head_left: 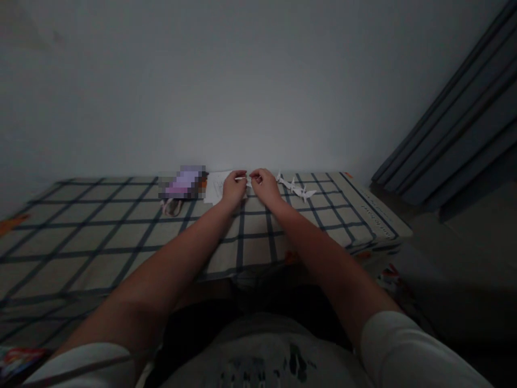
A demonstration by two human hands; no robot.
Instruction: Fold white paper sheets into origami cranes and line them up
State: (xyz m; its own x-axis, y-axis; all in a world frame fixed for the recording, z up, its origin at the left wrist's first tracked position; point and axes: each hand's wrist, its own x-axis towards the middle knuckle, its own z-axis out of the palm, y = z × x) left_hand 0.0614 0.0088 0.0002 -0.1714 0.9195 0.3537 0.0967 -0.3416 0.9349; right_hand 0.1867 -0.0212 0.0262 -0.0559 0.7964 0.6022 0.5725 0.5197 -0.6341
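Note:
My left hand (233, 187) and my right hand (265, 186) are close together near the table's far edge, fingers bent in a pinch. Between their fingertips shows a small white piece (249, 180), too small and dim to name; both hands appear closed on it. Just right of my right hand lies a row of white, spiky jointed parts (297, 188) on the checked cloth. White paper sheets (216, 187) with print lie beside and partly under my left hand.
A purple, pixel-blurred object (183, 182) lies left of the papers, with a pale looped item (172, 207) in front of it. The checked tablecloth (121, 231) reaches the wall (258, 97). A grey curtain (448, 124) hangs on the right.

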